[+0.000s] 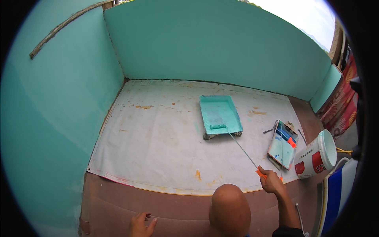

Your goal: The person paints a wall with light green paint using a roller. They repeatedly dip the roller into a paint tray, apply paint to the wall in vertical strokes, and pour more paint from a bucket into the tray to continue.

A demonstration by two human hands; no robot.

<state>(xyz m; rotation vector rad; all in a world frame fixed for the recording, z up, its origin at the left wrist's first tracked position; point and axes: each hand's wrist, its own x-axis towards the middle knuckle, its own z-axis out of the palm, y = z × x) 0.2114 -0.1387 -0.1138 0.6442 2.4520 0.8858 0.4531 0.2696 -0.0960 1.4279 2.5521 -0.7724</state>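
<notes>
A reddish-brown floor (114,201) is mostly covered by a large off-white sheet (158,130) with scattered tan and orange stains. On the sheet, right of its middle, sits a turquoise paint tray (219,106). Farther right lies a smaller, paint-spotted tray (276,148). Near it, by the sheet's right edge, is a white bucket (310,154) with red patches.

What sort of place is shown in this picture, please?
Probably a small open-air terrace or balcony, laid out with painting gear: sky shows above the green wall, and a paint-coated tray with a roller stands on a white sheet.
</notes>
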